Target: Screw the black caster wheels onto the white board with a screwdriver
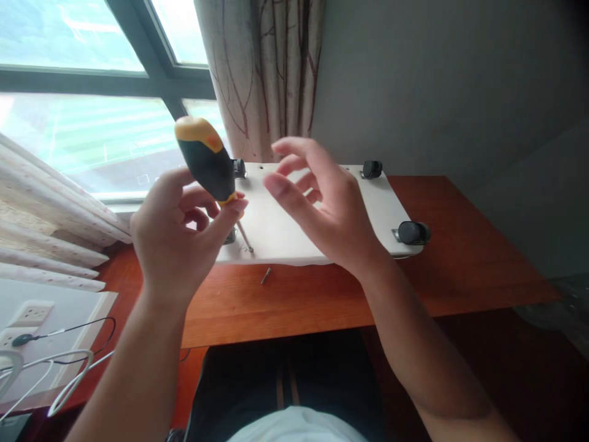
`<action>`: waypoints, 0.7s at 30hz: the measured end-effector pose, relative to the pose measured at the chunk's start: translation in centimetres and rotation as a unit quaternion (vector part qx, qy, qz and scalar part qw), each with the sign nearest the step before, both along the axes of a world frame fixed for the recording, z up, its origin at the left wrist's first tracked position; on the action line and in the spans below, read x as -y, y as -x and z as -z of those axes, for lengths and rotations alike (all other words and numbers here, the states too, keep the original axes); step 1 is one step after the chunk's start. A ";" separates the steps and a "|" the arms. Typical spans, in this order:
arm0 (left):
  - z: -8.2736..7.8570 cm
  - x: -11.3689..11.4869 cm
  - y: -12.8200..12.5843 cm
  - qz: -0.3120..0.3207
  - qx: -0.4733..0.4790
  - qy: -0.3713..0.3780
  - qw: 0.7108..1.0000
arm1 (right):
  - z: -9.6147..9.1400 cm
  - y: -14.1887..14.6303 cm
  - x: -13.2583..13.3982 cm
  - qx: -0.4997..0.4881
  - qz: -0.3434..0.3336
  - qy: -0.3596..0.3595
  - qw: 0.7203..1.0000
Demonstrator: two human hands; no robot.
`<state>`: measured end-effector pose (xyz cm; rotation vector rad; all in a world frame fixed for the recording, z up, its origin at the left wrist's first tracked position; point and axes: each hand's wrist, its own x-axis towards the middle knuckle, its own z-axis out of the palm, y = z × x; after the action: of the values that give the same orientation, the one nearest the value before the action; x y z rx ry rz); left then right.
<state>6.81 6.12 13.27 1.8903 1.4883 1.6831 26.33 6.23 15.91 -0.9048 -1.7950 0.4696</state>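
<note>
My left hand (177,236) is closed around a screwdriver (207,161) with a black and yellow handle, its metal shaft pointing down toward a white board (276,230) on the wooden table (460,258). My right hand (317,199) hovers just right of the handle with fingers spread, holding nothing. Black caster wheels (413,232) are fixed at the board's corners, another wheel (372,168) at the far right corner. A loose screw (265,275) lies on the table in front of the board's near edge.
A window (92,123) and patterned curtain (267,73) stand behind the table. A grey wall (460,80) is at the right. Wall sockets (30,313) and white cables (55,368) are at the lower left. My lap sits below the table edge.
</note>
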 end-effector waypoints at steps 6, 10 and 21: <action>0.0 -1.6 2.0 0.050 0.032 0.021 0.998 | 7.5 -5.4 5.2 -0.064 0.088 0.114 0.987; -0.8 -2.2 2.2 0.155 0.074 0.039 0.984 | 12.8 -8.9 8.4 -0.016 0.136 0.153 0.979; -1.4 -3.5 1.6 0.051 0.044 -0.102 0.992 | 20.2 -13.7 9.3 -0.038 0.271 0.275 0.922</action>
<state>5.24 9.63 14.65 1.9250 1.2047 1.9066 40.07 -3.04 -4.32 -1.6880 -1.2685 0.6439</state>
